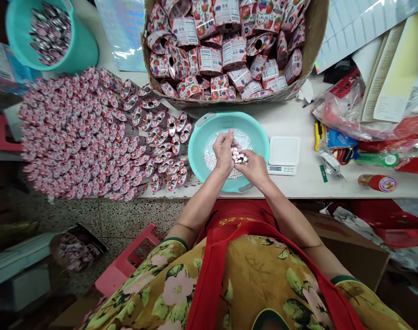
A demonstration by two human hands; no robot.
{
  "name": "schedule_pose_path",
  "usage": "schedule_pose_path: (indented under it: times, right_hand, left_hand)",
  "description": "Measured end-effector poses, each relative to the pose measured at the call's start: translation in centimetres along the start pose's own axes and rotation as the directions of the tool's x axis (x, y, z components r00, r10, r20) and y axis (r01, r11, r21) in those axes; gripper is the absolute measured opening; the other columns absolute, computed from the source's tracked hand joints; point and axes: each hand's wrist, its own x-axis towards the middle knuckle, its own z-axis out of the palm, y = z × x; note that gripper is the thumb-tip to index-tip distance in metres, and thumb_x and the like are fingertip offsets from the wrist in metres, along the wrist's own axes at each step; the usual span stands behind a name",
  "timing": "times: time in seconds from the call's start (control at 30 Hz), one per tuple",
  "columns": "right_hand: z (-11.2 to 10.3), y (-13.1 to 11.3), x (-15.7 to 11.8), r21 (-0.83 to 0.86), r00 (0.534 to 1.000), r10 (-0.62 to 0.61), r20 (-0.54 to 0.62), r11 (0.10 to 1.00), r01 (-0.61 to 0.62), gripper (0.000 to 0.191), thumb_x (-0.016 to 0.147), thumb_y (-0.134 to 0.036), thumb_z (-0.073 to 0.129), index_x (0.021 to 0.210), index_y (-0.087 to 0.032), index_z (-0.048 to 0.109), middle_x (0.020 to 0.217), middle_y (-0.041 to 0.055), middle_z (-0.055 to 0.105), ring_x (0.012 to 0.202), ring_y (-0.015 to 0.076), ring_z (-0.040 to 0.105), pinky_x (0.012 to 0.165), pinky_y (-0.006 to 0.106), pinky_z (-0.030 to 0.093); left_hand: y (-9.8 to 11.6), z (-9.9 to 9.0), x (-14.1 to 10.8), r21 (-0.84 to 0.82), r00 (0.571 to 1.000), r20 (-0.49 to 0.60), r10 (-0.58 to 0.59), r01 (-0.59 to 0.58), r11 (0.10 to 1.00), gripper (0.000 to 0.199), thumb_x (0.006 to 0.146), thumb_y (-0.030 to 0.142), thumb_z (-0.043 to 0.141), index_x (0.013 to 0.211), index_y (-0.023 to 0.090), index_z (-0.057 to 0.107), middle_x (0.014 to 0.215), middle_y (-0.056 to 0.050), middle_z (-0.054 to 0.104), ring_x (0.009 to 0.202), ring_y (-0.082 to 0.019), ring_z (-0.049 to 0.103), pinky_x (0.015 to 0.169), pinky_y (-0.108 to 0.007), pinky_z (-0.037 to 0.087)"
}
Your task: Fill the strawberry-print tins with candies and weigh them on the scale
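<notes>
Over a teal basin point(263, 142) that holds many small white candies point(210, 159), my two hands meet. My right hand point(255, 167) is closed around a small printed container point(243, 162), of which only a coloured edge shows. Pale candies point(236, 154) are heaped at its opening. Against this heap, from the left, rests my left hand point(224, 150), its fingers curled and pressed together. What lies inside the left fingers is hidden.
Left of the basin stand many open printed containers point(164, 156) in tight rows. A cardboard box point(307, 68) of similar containers sits behind. A teal bucket point(86, 50) with shiny lids is far left. A white scale point(284, 151) is right, near plastic bags point(346, 105).
</notes>
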Motion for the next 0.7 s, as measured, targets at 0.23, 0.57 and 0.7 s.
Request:
schedule_pose_path:
  times: [0.23,0.57,0.7]
  right_hand:
    - [-0.2,0.7,-0.1,0.091,0.999,-0.004,-0.039,0.996,0.007,0.030,0.070,-0.031,0.072,0.098,-0.019,0.072,0.092,0.0037,0.074,0.081,0.0218,0.065,0.076,0.031,0.048]
    - [-0.3,1.9,-0.4,0.375,0.993,-0.083,-0.089,0.920,0.111,0.034,0.065,-0.034,0.070,0.095,-0.018,0.069,0.090,0.0019,0.071,0.082,0.0195,0.063,0.079,0.030,0.047]
    - [0.1,2.4,-0.6,0.475,0.988,-0.107,-0.107,0.868,0.145,0.034,0.064,-0.035,0.070,0.094,-0.018,0.068,0.088,0.0010,0.070,0.081,0.0184,0.062,0.079,0.029,0.048]
  left_hand:
    - [-0.2,0.5,-0.4,0.013,0.998,0.060,0.030,-0.031,0.999,0.056,0.079,0.064,0.075,0.068,0.019,0.042,0.052,0.008,0.045,0.043,-0.005,0.048,0.043,-0.017,0.038]
    - [1.1,1.7,-1.8,-0.004,0.985,0.169,0.019,-0.019,1.000,0.056,0.079,0.066,0.073,0.069,0.020,0.042,0.049,0.009,0.043,0.036,-0.004,0.041,0.035,-0.018,0.026]
    - [1.6,2.3,-2.3,0.017,0.982,0.189,-0.020,0.017,1.000,0.055,0.082,0.065,0.070,0.068,0.020,0.043,0.047,0.010,0.039,0.034,-0.004,0.037,0.034,-0.018,0.024]
